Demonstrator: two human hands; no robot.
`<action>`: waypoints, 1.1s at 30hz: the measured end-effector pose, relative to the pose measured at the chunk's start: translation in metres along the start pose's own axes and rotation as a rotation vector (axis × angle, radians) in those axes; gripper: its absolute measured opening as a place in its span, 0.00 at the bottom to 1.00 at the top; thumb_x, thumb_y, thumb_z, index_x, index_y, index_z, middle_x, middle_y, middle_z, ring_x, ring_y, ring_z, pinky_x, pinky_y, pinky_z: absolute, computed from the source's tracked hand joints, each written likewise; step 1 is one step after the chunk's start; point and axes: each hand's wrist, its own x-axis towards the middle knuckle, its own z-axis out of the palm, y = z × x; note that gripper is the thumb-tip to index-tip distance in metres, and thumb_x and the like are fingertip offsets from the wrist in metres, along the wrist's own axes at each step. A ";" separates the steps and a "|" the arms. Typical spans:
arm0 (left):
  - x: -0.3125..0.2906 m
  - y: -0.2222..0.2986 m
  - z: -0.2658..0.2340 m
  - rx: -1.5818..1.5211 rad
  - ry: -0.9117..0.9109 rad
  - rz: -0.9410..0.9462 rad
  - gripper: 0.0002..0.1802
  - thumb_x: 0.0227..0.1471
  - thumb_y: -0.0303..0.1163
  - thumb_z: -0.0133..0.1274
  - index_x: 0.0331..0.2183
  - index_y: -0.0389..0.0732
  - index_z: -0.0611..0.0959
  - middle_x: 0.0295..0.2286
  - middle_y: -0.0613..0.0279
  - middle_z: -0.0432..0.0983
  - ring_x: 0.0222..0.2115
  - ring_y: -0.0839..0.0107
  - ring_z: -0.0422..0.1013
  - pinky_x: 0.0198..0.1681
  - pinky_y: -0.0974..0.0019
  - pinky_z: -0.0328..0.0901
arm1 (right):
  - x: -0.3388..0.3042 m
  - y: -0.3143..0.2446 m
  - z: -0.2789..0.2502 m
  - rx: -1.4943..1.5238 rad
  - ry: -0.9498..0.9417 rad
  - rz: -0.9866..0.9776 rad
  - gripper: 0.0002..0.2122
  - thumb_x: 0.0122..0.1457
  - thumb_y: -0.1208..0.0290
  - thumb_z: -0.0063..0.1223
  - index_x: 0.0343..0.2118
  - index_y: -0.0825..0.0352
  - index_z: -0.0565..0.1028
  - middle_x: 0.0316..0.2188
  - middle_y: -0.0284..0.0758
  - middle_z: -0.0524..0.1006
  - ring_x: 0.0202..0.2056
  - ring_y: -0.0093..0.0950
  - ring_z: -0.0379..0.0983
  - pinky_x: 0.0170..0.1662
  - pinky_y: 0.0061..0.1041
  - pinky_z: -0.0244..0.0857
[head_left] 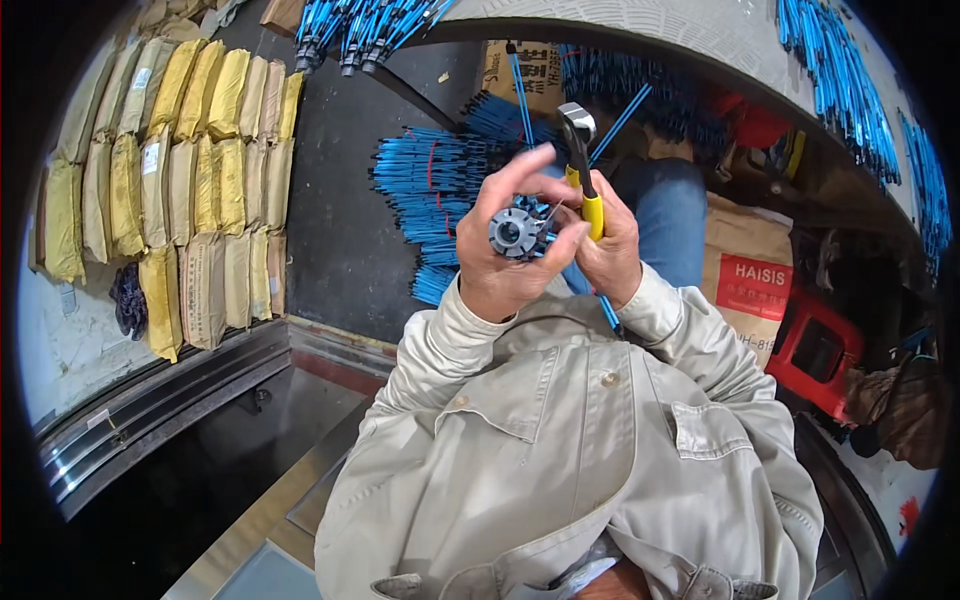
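Observation:
My left hand (492, 278) is closed around a grey, notched round hub (513, 232), its ring face turned up. Blue rods (522, 95) with black ends stick out from the hub, some pointing away and others down toward my lap. My right hand (618, 250) grips pincers with yellow handles (593, 214); their dark jaws with a shiny metal face (578, 122) point away from me. Between the two hands, right behind the hub, a thin wire (560, 208) shows near my fingertips. Fingers hide much of the hub's far side.
Bundles of blue rods (415, 180) are piled beyond my hands, with more (840, 90) on the curved tabletop (620, 20). Wrapped packages (160, 190) stand in rows at left. A brown paper sack (745, 235) and a red plastic object (850, 340) are at right.

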 end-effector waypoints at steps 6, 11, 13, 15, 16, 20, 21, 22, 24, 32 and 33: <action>0.000 0.008 -0.013 0.102 -0.144 -0.116 0.19 0.37 0.19 0.59 0.36 0.34 0.74 0.28 0.59 0.74 0.30 0.73 0.71 0.38 0.68 0.66 | 0.007 -0.041 -0.027 0.086 0.066 0.222 0.09 0.52 0.79 0.54 0.38 0.71 0.75 0.37 0.35 0.70 0.35 0.22 0.66 0.37 0.18 0.61; 0.007 0.010 -0.009 -0.035 -0.176 -0.050 0.13 0.35 0.21 0.62 0.28 0.35 0.77 0.25 0.60 0.74 0.25 0.74 0.72 0.30 0.72 0.66 | 0.043 -0.063 -0.047 0.039 -0.155 0.028 0.09 0.48 0.78 0.58 0.34 0.70 0.77 0.35 0.35 0.71 0.34 0.23 0.66 0.36 0.21 0.60; 0.007 0.013 -0.009 -0.076 -0.188 -0.054 0.14 0.34 0.21 0.62 0.28 0.35 0.77 0.25 0.60 0.74 0.25 0.74 0.72 0.29 0.72 0.65 | 0.049 -0.066 -0.044 0.163 -0.276 0.032 0.08 0.46 0.77 0.60 0.32 0.70 0.77 0.34 0.35 0.72 0.34 0.25 0.66 0.36 0.22 0.60; 0.007 0.012 -0.005 -0.118 -0.195 -0.086 0.14 0.34 0.22 0.62 0.28 0.35 0.77 0.25 0.60 0.74 0.26 0.74 0.71 0.30 0.72 0.65 | 0.050 -0.068 -0.048 0.116 -0.274 -0.025 0.08 0.46 0.78 0.60 0.31 0.69 0.77 0.32 0.35 0.71 0.34 0.25 0.67 0.36 0.22 0.61; 0.007 0.012 -0.003 -0.160 -0.199 -0.117 0.14 0.34 0.22 0.62 0.29 0.35 0.77 0.25 0.60 0.74 0.26 0.74 0.71 0.30 0.72 0.65 | 0.050 -0.069 -0.049 0.069 -0.274 -0.083 0.08 0.45 0.78 0.61 0.30 0.69 0.77 0.31 0.35 0.71 0.33 0.26 0.67 0.36 0.22 0.62; 0.008 0.007 0.000 -0.169 -0.189 -0.108 0.14 0.34 0.22 0.62 0.28 0.35 0.77 0.25 0.61 0.74 0.26 0.75 0.71 0.30 0.73 0.65 | 0.044 -0.079 -0.049 -0.023 -0.255 -0.171 0.08 0.44 0.80 0.60 0.30 0.69 0.76 0.28 0.35 0.71 0.33 0.27 0.68 0.35 0.23 0.63; 0.008 0.006 0.000 -0.154 -0.183 -0.087 0.14 0.35 0.22 0.62 0.28 0.35 0.76 0.24 0.61 0.74 0.26 0.75 0.71 0.30 0.73 0.64 | 0.044 -0.081 -0.048 -0.047 -0.246 -0.188 0.09 0.44 0.81 0.59 0.30 0.69 0.76 0.28 0.36 0.71 0.32 0.28 0.68 0.35 0.24 0.63; 0.008 0.007 0.000 -0.157 -0.186 -0.088 0.14 0.35 0.22 0.62 0.28 0.35 0.76 0.24 0.61 0.74 0.26 0.75 0.71 0.30 0.73 0.64 | 0.047 -0.081 -0.047 -0.050 -0.243 -0.185 0.09 0.44 0.81 0.59 0.30 0.69 0.76 0.28 0.36 0.71 0.32 0.28 0.68 0.35 0.24 0.63; 0.009 0.013 -0.001 -0.148 -0.218 -0.201 0.13 0.35 0.21 0.62 0.28 0.35 0.76 0.24 0.61 0.73 0.26 0.75 0.71 0.30 0.73 0.65 | 0.059 -0.079 -0.044 -0.131 -0.255 -0.281 0.08 0.46 0.79 0.58 0.31 0.69 0.74 0.26 0.36 0.71 0.32 0.28 0.68 0.34 0.25 0.62; 0.002 -0.005 -0.019 -0.152 -0.168 -0.200 0.13 0.33 0.20 0.61 0.26 0.36 0.75 0.23 0.61 0.73 0.26 0.74 0.70 0.31 0.72 0.64 | 0.058 -0.063 -0.046 -0.213 -0.438 -0.007 0.12 0.48 0.80 0.54 0.38 0.69 0.72 0.37 0.43 0.70 0.37 0.33 0.71 0.38 0.28 0.64; 0.002 -0.008 -0.020 -0.168 -0.145 -0.173 0.13 0.32 0.19 0.61 0.26 0.36 0.75 0.23 0.61 0.73 0.26 0.74 0.70 0.31 0.72 0.64 | 0.055 -0.066 -0.052 -0.408 -0.417 -0.136 0.13 0.48 0.80 0.54 0.39 0.69 0.71 0.40 0.44 0.70 0.38 0.34 0.70 0.40 0.29 0.64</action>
